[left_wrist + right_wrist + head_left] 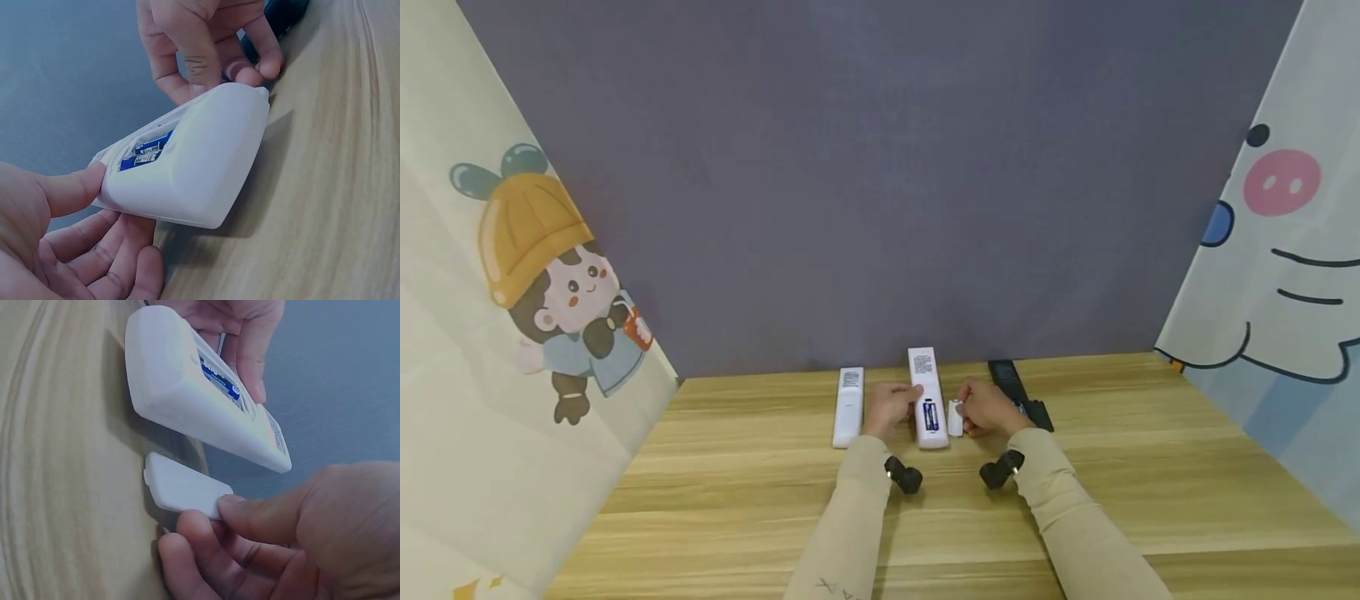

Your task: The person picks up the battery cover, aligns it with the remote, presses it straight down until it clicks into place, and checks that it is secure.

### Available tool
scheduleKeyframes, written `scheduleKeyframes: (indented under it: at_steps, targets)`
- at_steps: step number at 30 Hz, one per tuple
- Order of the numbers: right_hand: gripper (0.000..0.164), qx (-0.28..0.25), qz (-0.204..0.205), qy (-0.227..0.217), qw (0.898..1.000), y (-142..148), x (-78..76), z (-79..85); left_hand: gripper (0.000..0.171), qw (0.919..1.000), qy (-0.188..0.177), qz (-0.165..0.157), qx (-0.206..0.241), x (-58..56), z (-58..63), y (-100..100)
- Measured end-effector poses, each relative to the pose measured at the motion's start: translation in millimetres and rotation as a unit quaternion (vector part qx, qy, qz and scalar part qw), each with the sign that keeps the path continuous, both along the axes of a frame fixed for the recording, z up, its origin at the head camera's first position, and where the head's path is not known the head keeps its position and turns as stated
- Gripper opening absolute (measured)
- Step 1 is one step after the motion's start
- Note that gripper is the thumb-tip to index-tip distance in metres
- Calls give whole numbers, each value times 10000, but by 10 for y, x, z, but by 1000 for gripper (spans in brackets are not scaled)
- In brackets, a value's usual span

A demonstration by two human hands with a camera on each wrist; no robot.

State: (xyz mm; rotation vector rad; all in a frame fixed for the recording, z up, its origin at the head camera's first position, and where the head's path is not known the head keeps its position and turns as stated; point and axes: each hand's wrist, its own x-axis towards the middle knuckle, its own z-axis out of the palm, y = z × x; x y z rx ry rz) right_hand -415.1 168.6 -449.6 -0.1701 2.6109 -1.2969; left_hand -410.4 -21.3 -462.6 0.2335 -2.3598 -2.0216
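A white remote control [929,383] lies back side up in my left hand [889,407], its thumb on top and fingers beneath. Two blue batteries [147,150] sit side by side in its uncovered compartment. My right hand [988,407] pinches a small white battery cover [187,487] between thumb and fingers, just to the right of the remote. In the right wrist view the cover is apart from the remote, low over the wooden table, with a small tab showing on its edge.
Left of my hands, a second white remote [848,408] lies face down on the wooden table [737,500]. Behind my right hand is a black remote [1006,377], with a black piece [1039,415] beside my wrist. A dark grey panel [880,183] rises along the table's back edge.
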Motion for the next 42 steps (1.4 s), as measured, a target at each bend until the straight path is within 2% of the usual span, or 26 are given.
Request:
scheduleKeyframes:
  at_steps: [6, 13, 18, 26, 36, 42]
  targets:
    - [7, -174, 130, 151, 9996, 72, -9, 51, 31, 10000, -23, -36, 90, 17, 47, 15]
    - [11, -48, 397, 840, 9957, 174, -38, 167, 30, 9994, -174, 32, 302, 32, 107, 31]
    - [10, -238, 509, 1130, 9920, 219, -42, 256, 28, 9991, -190, -10, 379, 28, 130, 41]
    - [9, -556, 511, 1222, 9896, 209, -51, 322, 27, 9982, -202, -106, 560, 32, 169, 33]
    - [8, -743, 585, 1273, 9873, 163, -10, 392, 28, 9980, -209, -135, 584, 24, 172, 43]
    - [11, -860, 665, 1277, 9858, 150, -13, 396, 29, 9967, -193, -221, 763, 32, 190, 40]
